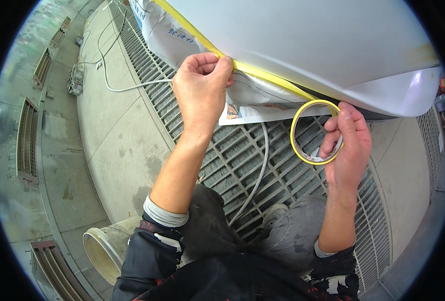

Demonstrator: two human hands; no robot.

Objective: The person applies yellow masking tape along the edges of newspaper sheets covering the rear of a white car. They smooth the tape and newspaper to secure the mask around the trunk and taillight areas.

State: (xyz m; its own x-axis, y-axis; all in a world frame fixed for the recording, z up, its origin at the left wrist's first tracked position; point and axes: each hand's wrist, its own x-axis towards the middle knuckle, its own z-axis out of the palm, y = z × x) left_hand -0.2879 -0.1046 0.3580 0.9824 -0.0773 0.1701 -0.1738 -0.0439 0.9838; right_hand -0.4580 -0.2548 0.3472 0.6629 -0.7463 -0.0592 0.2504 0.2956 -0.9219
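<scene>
A strip of yellow masking tape (262,75) runs along the lower edge of a pale grey vehicle body panel (301,41). Printed paper sheeting (258,92) hangs beneath the strip. My left hand (205,81) pinches the tape at the panel's edge, thumb against fingers. Farther right, my right hand (344,139) holds the roll of yellow masking tape (294,131), with fingers through its ring. From the roll, the strip stretches up and left towards the panel edge. The fingertips of my left hand partly cover the tape there.
Metal floor grating (237,150) lies below the panel, crossed by a grey hose (263,161). A dirty plastic bucket (113,240) lies tipped at lower left. Slatted heater-like units (28,141) line the left wall. A small machine (76,79) stands near that wall, beside a cable.
</scene>
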